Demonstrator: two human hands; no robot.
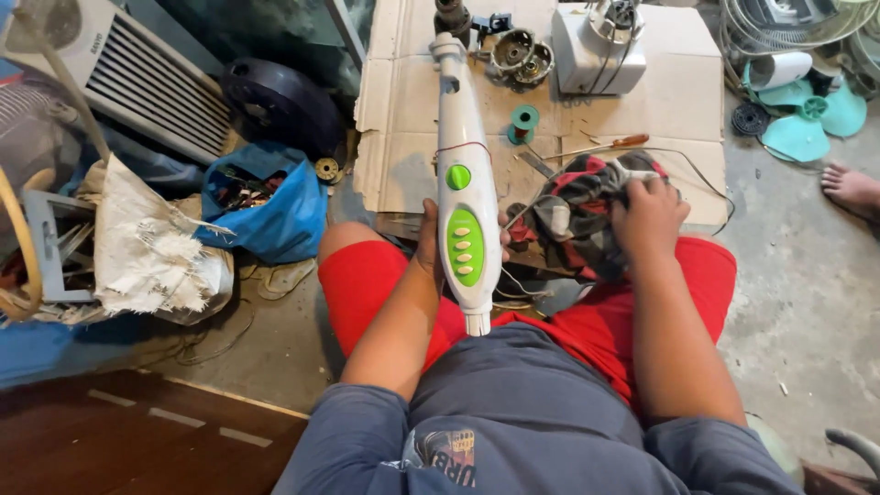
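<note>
Head view looks down on a person sitting on the floor in red shorts and a grey-blue shirt. Their left hand (429, 246) is wrapped around the back of a long white fan stand column (465, 174) with a green control panel and a row of pale buttons; the fingers are curled tight behind it, only their tips showing at its right edge, and the column stands nearly upright in the picture, its lower end over the lap and its top reaching onto the flattened cardboard (678, 101). The right hand (647, 213) presses down on a bunched red, grey and black cloth (576, 213) lying over the right knee, fingers bent and gripping into the folds. On the cardboard beyond lie a green spool of copper wire (523, 121), a screwdriver with a reddish handle (612, 144), a bare motor housing (521, 53) and a white fan motor casing (598, 48). To the left a blue plastic bag (275, 206) holds small parts, near a dark round fan base (280, 103). At the right edge, someone else's bare foot (852, 190) rests on the concrete, just below teal fan blades (807, 124).
</note>
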